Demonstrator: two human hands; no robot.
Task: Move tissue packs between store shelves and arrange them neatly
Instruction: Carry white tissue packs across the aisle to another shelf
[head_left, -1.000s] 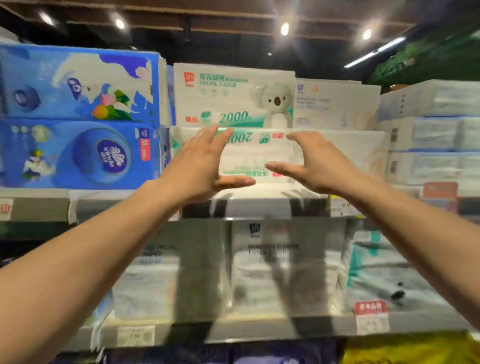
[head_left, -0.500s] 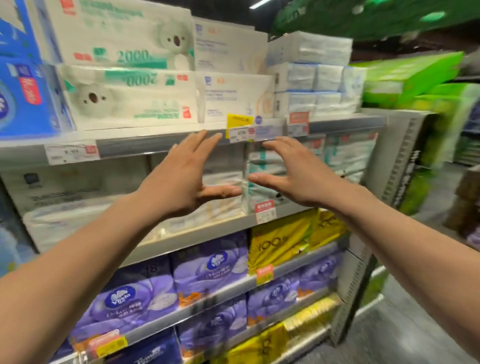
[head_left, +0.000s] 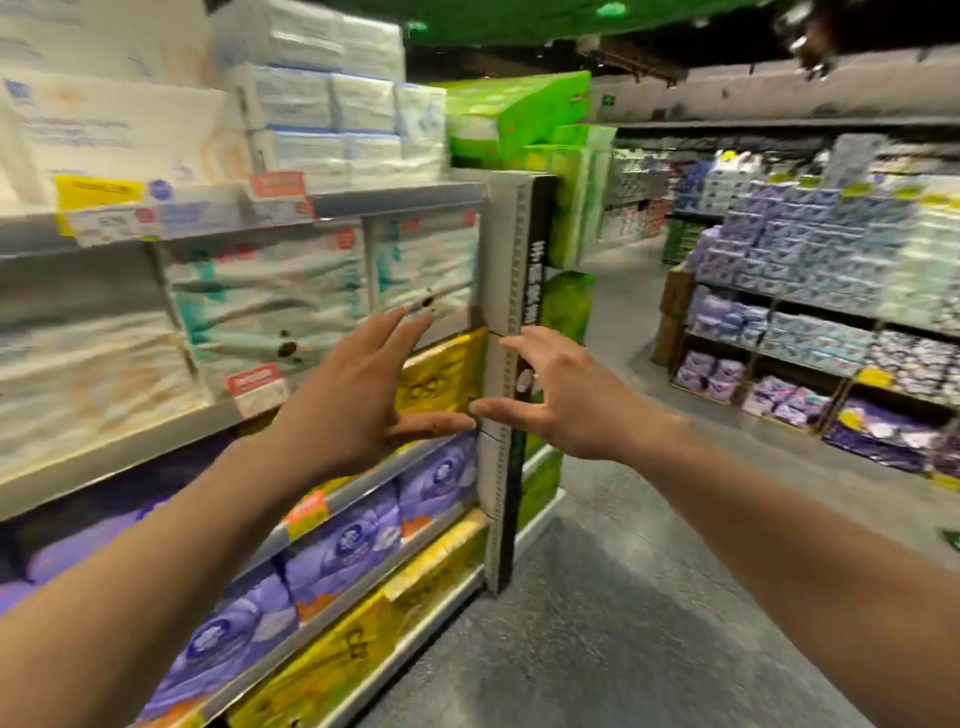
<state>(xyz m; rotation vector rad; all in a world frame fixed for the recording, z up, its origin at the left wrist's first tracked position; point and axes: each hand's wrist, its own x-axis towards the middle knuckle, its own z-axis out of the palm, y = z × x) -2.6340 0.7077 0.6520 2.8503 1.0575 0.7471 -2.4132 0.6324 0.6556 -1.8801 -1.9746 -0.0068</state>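
Both arms reach forward at chest height, and neither hand holds anything. My left hand (head_left: 358, 395) has straight, spread fingers in front of the yellow packs (head_left: 441, 371). My right hand (head_left: 556, 400) is spread too, its thumb pointing left, in front of the shelf's grey end post (head_left: 501, 291). The two thumbs nearly meet. White and teal tissue packs (head_left: 270, 306) fill the middle shelf left of my hands. White boxed tissues (head_left: 124, 130) and blue-white packs (head_left: 337, 104) stand on the top shelf. Purple packs (head_left: 343, 540) lie on the lower shelves.
Green packs (head_left: 509, 114) are stacked at the aisle end behind the post. A grey floor aisle (head_left: 623, 597) opens to the right. Across it stands another shelf unit (head_left: 810, 332) full of purple and blue packs. Price tags (head_left: 257, 387) hang along the shelf edges.
The view has swung right and down, from the koala tissue boxes on the top shelf to the shelf's end post and the aisle. Both hands stay spread and hold nothing.
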